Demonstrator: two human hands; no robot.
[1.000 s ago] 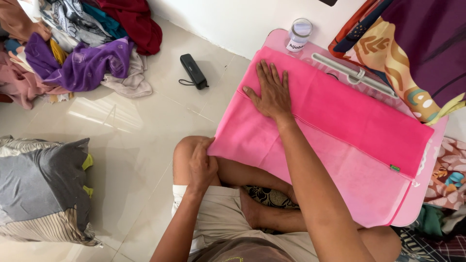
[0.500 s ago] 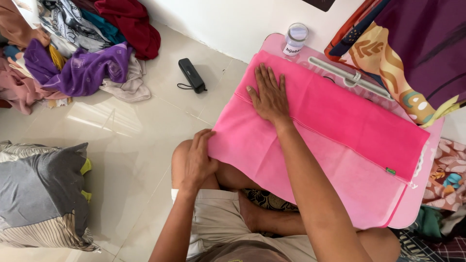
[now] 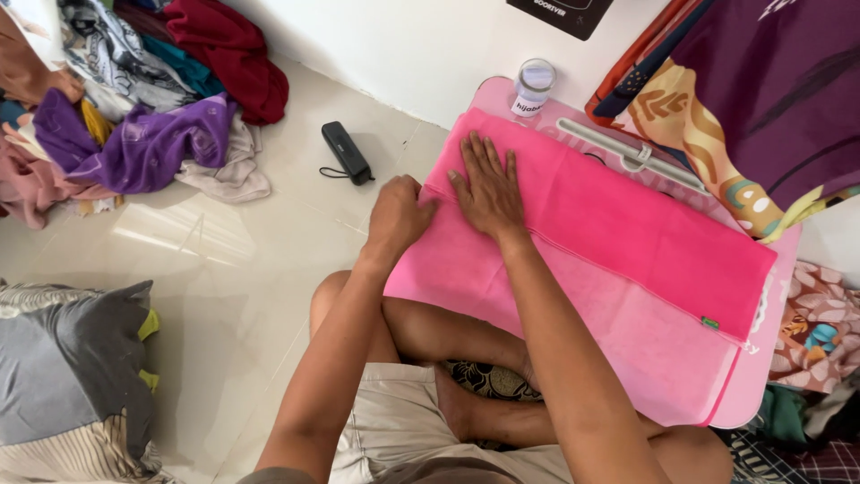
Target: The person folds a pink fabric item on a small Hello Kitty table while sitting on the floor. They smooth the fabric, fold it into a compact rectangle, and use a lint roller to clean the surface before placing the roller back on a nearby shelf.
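Observation:
A bright pink cloth (image 3: 618, 224), folded lengthwise, lies across a small pink table (image 3: 761, 394) over my crossed legs. My right hand (image 3: 486, 186) presses flat on the cloth near its left end, fingers spread. My left hand (image 3: 399, 215) has its fingers closed on the cloth's left edge, just beside the right hand. A small green tag (image 3: 709, 323) shows at the cloth's right end.
A small clear jar (image 3: 534, 87) stands at the table's far corner by the white wall. A black folded umbrella (image 3: 346, 151) lies on the tiled floor. A clothes heap (image 3: 143, 125) sits at the far left, a grey pillow (image 3: 72, 376) near left, patterned fabrics (image 3: 743, 99) at right.
My left hand has come up from my knee to the cloth's left edge and closed on it. The right hand stays pressed on the cloth.

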